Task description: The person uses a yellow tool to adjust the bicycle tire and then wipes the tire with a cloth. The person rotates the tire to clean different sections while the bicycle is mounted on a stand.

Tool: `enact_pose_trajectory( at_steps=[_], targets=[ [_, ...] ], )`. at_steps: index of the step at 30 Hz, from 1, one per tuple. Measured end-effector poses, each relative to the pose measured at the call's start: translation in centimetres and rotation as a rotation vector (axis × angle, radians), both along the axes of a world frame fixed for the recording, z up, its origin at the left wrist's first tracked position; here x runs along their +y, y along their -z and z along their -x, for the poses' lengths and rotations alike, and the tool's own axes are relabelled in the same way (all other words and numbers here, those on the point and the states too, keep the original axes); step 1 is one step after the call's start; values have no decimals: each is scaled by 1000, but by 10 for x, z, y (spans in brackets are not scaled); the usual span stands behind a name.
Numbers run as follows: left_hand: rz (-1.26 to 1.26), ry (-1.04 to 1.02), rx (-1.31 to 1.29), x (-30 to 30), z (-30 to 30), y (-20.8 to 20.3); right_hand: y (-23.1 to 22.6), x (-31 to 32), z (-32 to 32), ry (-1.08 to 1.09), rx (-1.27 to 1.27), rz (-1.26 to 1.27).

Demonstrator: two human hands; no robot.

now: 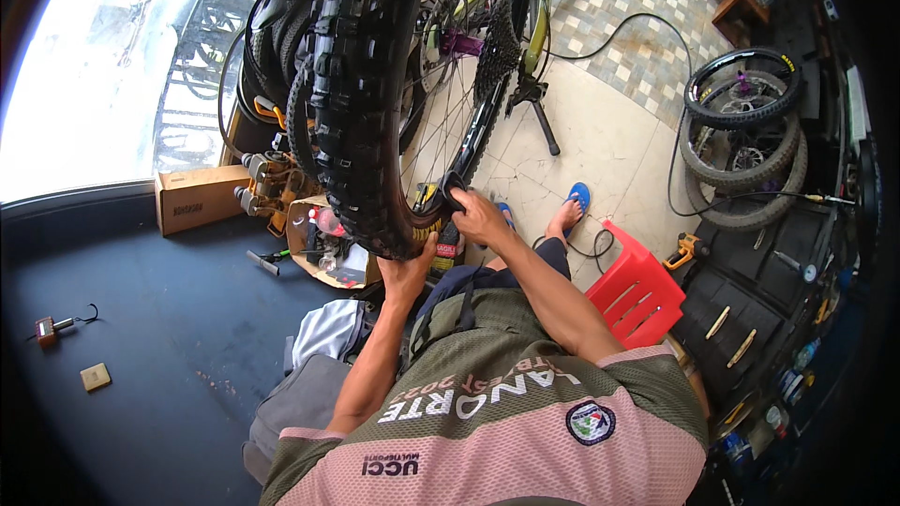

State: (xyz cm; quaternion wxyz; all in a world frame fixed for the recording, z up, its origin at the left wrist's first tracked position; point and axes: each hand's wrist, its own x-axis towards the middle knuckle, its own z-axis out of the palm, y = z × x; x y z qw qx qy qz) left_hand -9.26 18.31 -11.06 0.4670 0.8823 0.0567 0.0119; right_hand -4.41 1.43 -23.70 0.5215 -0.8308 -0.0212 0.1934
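A bicycle wheel with a thick, knobbly black tire (356,103) stands upright in front of me, still in its bike with a yellow-green frame (537,14). The cassette (497,56) and a purple hub (461,44) show at its middle. My left hand (409,274) is closed around the tire's near, lower end, with its thumb against the sidewall. Beside it, my right hand (480,221) is closed on a black curved piece (452,189) at the rim's edge. Whether that piece is a lever or part of the tire's edge, I cannot tell.
At left, a brown cardboard box (199,199) and an open carton (352,269) of odds and ends stand on the dark blue surface. A red plastic chair (637,286) is at my right. Wheels (741,145) lie stacked beyond it, near a black cable (671,169) on the floor.
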Motion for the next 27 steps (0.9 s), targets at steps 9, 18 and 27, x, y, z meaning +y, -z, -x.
enact_pose_trajectory(
  at_steps=[9,18,27],
  targets=[
    [-126,1,-58,19,-1,11,34,-36,-3,206,233,-573],
    [94,-27,-42,-8,-2,-12,53,2,-70,106,330,-403],
    [-11,22,-119,-4,-4,-11,-10,5,4,27,89,147]
  ],
)
